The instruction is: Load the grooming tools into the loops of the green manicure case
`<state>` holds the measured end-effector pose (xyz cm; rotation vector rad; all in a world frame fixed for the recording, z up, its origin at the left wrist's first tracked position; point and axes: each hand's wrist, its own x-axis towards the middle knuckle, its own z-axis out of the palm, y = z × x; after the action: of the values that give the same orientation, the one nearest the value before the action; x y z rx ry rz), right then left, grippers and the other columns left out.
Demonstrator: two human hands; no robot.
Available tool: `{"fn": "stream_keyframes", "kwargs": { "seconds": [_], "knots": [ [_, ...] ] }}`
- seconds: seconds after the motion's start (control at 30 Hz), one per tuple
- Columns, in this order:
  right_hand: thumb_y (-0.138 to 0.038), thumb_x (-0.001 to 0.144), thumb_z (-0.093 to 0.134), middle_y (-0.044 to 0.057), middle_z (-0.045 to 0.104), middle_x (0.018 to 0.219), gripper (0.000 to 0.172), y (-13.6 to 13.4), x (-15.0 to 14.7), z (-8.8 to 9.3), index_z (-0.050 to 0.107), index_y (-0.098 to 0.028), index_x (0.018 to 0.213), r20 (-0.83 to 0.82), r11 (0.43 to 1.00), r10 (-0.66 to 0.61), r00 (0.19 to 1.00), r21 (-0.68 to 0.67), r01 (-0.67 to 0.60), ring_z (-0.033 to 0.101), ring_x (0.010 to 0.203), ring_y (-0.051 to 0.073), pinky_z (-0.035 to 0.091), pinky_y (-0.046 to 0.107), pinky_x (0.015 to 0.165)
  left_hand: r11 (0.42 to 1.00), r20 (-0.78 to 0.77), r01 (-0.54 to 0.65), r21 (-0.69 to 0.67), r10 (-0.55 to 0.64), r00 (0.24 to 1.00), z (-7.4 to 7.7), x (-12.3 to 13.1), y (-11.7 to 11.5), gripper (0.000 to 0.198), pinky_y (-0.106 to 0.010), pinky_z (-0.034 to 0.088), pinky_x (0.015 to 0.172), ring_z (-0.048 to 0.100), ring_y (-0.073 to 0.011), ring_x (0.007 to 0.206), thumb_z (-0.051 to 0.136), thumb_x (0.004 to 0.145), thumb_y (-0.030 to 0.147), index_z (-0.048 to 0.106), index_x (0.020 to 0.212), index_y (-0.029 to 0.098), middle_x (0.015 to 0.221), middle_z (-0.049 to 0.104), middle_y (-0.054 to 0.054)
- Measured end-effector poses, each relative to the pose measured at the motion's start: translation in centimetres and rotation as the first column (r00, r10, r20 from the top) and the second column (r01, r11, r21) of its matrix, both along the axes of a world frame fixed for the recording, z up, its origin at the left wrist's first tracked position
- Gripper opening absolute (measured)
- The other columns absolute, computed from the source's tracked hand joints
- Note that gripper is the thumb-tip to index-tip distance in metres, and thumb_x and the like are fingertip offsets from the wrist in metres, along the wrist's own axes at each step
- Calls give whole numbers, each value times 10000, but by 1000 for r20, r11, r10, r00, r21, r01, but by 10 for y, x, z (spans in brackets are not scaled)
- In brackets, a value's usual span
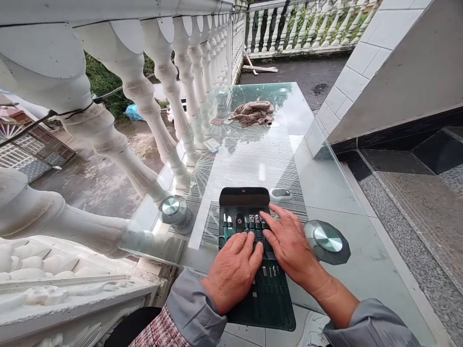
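A dark green manicure case (277, 308) lies unfolded on the near end of the glass table, its brown-lined flap at the far side. Small metal tools, among them nail clippers (252, 220) and green-handled scissors (224, 235), sit in its slots. My left hand (235, 267) rests over the middle of the case, fingers bent together at the tools; what they hold, if anything, is hidden. My right hand (289, 241) lies at the case's right edge, fingers apart, with fingertips touching by the clippers.
On the glass table (325, 188) are a crumpled brown cloth (253, 113) at the far end, a small card (211, 145) at the left and a dark oval object (281, 193) beyond the case. White balusters (144, 101) line the left; steps (415, 193) rise at the right.
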<state>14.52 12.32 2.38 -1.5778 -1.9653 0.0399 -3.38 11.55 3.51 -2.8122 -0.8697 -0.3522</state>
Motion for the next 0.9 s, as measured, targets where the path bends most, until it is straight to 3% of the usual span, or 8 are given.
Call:
{"fn": "stream_keyframes", "kwargs": {
  "seconds": [0.2,0.33,0.47,0.53,0.6,0.7,0.77,0.9],
  "knots": [
    [-281,893,411,117,455,1341,360,6,-8,-5,560,-210,1213,63,998,24,998,-57,-21,362,1246,293,394,502,967,1000,6,-1,-9,1,1000,-2,0,-1,317,-417,384,986,533,-267,1108,376,916,146,515,1187,58,1224,558,-191],
    [-296,897,404,113,451,1347,372,7,-7,-5,531,-226,1240,-21,999,39,999,-26,-40,373,1248,286,368,522,993,999,41,9,-46,-7,999,1,0,0,313,-410,400,985,521,-248,1129,362,927,137,517,1188,63,1226,562,-185],
    [-337,909,385,113,441,1343,425,4,-2,6,437,-230,1317,-291,999,-49,956,-2,50,383,1258,263,327,523,1032,981,373,23,-193,51,926,19,-9,3,348,-382,431,978,508,-204,1144,305,945,110,495,1236,108,1236,570,-140],
    [-363,905,392,109,455,1322,424,0,3,10,439,-235,1306,-459,991,-133,879,-52,123,421,1228,251,357,497,1018,938,603,6,-347,219,767,30,-16,5,344,-356,444,964,522,-180,1121,347,945,123,495,1252,164,1203,593,-97],
    [-397,896,409,109,482,1292,425,-6,8,10,452,-235,1287,-608,974,-224,761,-150,167,477,1172,243,396,475,988,866,700,-20,-499,417,580,37,-24,7,309,-362,439,965,534,-185,1110,404,940,175,532,1220,202,1178,600,-74],
    [-444,881,436,103,516,1264,419,-17,14,4,479,-244,1247,-750,941,-333,571,-299,155,528,1112,235,423,466,958,694,689,97,-713,669,277,36,-33,10,290,-388,408,1005,528,-199,1148,437,934,245,537,1205,219,1217,582,-61],
    [-462,871,451,95,538,1241,399,-26,17,0,511,-248,1202,-794,926,-373,480,-355,131,553,1078,228,443,455,936,610,641,224,-760,759,110,31,-36,13,300,-382,395,1019,523,-195,1162,476,910,269,527,1201,216,1220,582,-58],
    [-475,847,483,88,595,1168,386,-40,19,-2,556,-243,1148,-781,901,-420,461,-419,111,589,1022,225,472,437,893,454,466,346,-821,883,-52,21,-38,19,288,-376,382,1019,531,-197,1153,548,834,269,567,1107,179,1184,602,-83]
  ]
}}
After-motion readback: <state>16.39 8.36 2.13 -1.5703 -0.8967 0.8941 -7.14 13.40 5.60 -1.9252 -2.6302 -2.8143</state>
